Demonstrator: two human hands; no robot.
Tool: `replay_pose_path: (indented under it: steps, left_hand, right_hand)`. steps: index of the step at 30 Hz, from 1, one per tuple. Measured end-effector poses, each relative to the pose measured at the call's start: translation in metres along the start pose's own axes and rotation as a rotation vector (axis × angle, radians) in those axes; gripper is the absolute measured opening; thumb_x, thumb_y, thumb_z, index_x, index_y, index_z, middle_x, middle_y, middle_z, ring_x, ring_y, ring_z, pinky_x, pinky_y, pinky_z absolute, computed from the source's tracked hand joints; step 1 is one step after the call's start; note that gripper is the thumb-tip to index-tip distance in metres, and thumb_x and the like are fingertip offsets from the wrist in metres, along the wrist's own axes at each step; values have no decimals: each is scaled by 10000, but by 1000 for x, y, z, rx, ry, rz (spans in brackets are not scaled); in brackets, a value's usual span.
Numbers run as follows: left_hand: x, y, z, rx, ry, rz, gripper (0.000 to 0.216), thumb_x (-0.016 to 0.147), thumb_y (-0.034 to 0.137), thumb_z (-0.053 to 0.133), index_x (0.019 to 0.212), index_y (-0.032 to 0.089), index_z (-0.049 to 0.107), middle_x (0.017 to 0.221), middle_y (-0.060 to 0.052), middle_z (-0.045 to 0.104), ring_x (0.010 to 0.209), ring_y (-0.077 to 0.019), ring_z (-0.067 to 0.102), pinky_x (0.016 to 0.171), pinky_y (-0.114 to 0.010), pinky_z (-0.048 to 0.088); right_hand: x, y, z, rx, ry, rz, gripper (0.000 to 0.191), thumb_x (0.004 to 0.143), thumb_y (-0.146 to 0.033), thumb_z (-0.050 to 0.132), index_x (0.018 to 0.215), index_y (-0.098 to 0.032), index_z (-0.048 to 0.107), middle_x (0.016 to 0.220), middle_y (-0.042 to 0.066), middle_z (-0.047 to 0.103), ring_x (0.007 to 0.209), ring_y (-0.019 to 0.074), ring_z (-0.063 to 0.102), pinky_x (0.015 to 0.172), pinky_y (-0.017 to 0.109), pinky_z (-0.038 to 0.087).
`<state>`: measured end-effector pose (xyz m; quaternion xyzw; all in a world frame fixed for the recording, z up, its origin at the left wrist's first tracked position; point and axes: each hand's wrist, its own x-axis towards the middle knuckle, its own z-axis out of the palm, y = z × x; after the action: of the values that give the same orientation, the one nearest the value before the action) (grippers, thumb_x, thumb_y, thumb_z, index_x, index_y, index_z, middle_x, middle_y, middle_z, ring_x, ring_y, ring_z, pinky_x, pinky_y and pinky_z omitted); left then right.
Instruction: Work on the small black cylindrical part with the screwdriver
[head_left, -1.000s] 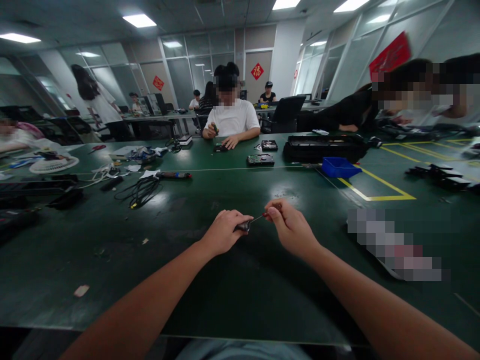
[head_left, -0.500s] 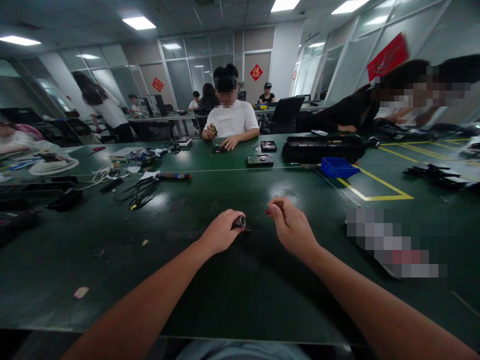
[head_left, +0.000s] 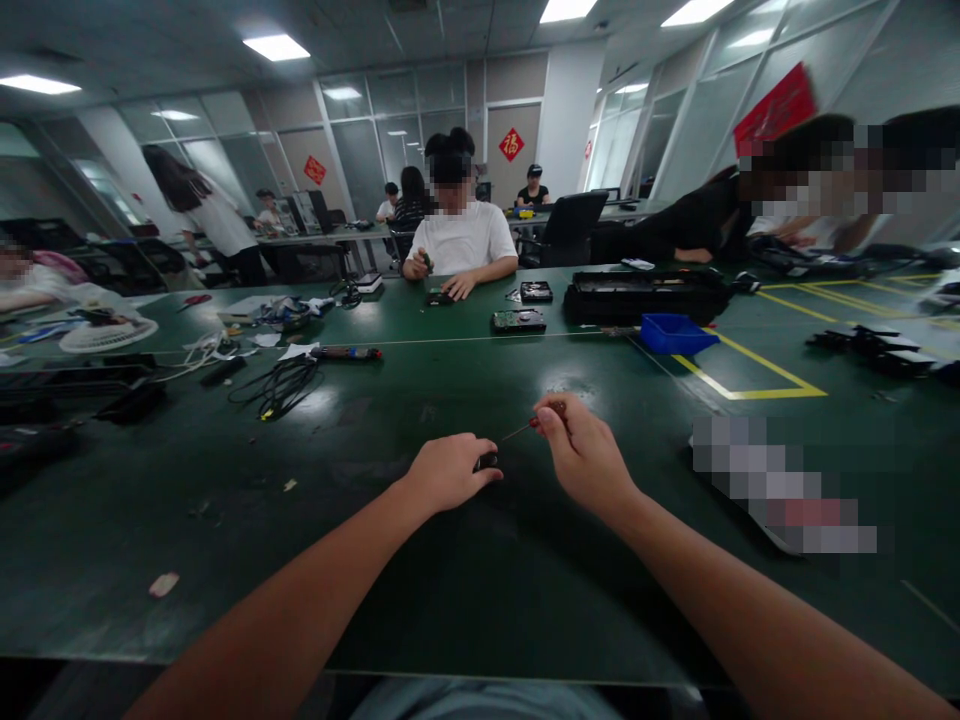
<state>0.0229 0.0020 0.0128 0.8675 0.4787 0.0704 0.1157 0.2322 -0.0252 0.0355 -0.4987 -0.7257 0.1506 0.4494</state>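
Observation:
My left hand (head_left: 448, 472) rests low over the green table (head_left: 420, 600), its fingers and thumb closed around a small dark cylindrical piece (head_left: 487, 462). Most of that piece is hidden by the fingers. To the right, my right hand (head_left: 581, 455) is closed around a screwdriver (head_left: 517, 432) with a reddish-brown handle. Its thin shaft points left, and the tip is close to my left fingertips, apart from the dark piece.
Across the table a person in white (head_left: 465, 240) handles a small part, near opened hard drives (head_left: 519, 320). A blue bin (head_left: 679, 335) and a long black case (head_left: 645, 297) stand at right. Black cables (head_left: 277, 385) and a pen-like tool (head_left: 349, 353) lie at left.
My left hand has turned and lowered slightly, and the dark piece's round light-rimmed end no longer faces me as before. My right hand with the screwdriver has hardly moved.

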Motion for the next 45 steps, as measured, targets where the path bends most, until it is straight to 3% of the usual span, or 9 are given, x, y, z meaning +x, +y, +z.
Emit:
replay_pose_path:
  steps: [8,16,20,25,32,38,45]
  left_hand:
    - [2,0,0,15,-7,12,264,928,456,579,1035,229,662,984,-48,699,851,-242,661,676,-311,475]
    - [-1,-9,-7,-145,47,-46,198,887,362,590,1035,261,675,937,-18,713,816,-218,649,697,-311,453]
    - [1,-20,-8,-306,88,-48,281,872,311,562,1106,263,709,1022,-26,720,886,-209,643,762,-313,457]
    - [5,-35,-12,-581,108,-173,303,900,345,473,1028,192,701,887,-39,683,688,-160,580,649,-277,432]
    - [-2,-55,-39,-1112,372,-350,176,855,295,461,861,160,574,828,-37,587,617,-119,524,493,-206,346]
    - [-40,-92,-82,-1415,611,-502,58,801,192,478,832,161,516,763,-14,558,566,-119,513,477,-214,383]
    - [-128,-161,-126,-1223,897,-774,132,863,94,391,793,138,494,695,47,594,599,-83,528,590,-179,433]
  right_hand:
    - [0,1,1,22,9,-6,174,1019,-330,416,1005,-214,544,859,55,676,799,215,672,730,353,492]
    - [0,-1,0,20,-2,-2,176,1020,-330,417,1006,-216,550,860,55,682,797,213,674,719,348,496]
    - [0,0,1,18,-5,2,183,1020,-339,416,1007,-219,553,865,54,688,804,216,678,725,354,498]
    - [-1,2,0,16,-11,16,200,1023,-353,412,1008,-220,561,878,56,697,816,218,684,721,353,501]
    - [0,2,-2,13,-29,24,202,1019,-350,417,997,-218,567,865,54,695,810,216,680,721,349,494]
    - [1,4,0,9,-20,22,207,1016,-355,419,984,-221,573,851,49,703,799,216,684,718,347,495]
    - [2,4,1,24,-32,40,199,1016,-355,417,990,-224,565,862,51,701,806,218,681,726,352,496]
